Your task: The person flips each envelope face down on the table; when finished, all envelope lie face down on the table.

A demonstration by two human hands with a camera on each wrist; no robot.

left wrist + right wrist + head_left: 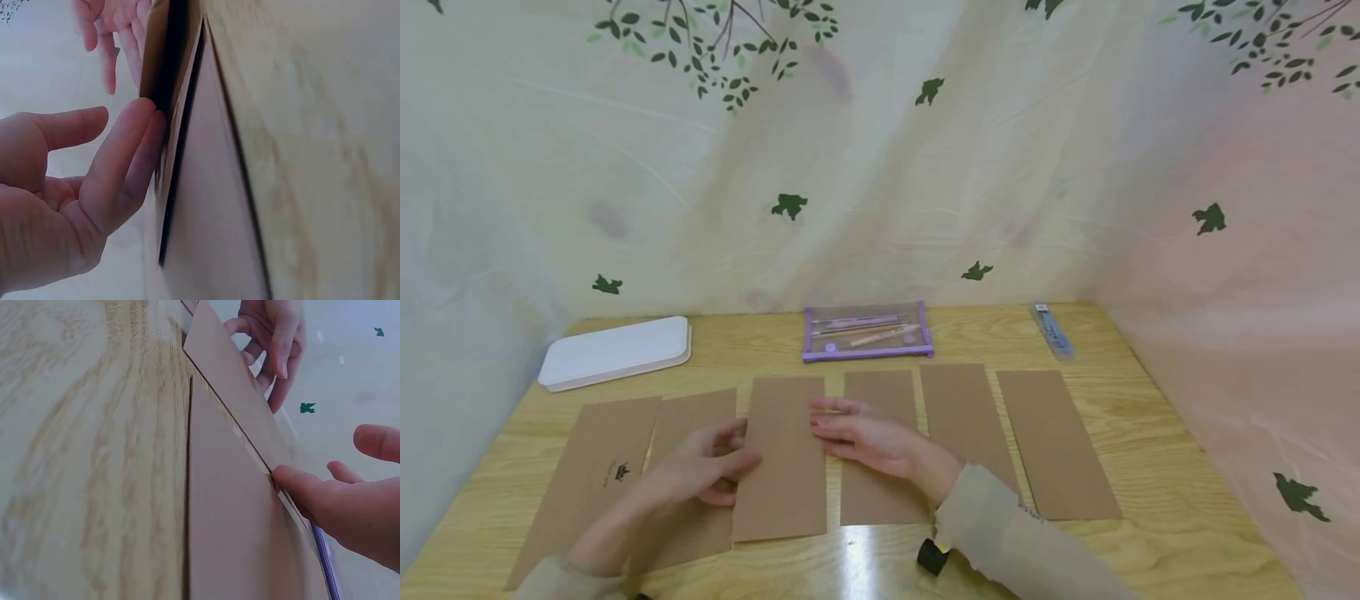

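Several thin brown kraft notebooks lie side by side in a row across the table. At the left edge of the third notebook from the left (pixel 786 467) is my left hand (pixel 703 467), its fingertips touching the edge; the left wrist view shows the thumb apart from the fingers. My right hand (pixel 868 437) reaches to the same notebook's right edge with extended fingers, above the fourth notebook (pixel 880 500). Its fingertips meet the edge in the right wrist view, the thumb held away. A small dark crown print marks the leftmost notebook (pixel 580 467), partly behind my left forearm.
Along the back stand a white flat case (pixel 617 354), a clear purple-trimmed pencil pouch (pixel 868 332) with pens inside, and a small blue packet (pixel 1052 332). Two more notebooks lie right of my right hand, the outermost notebook (pixel 1060 442) fully visible. Patterned curtain surrounds the wooden table (pixel 1180 500).
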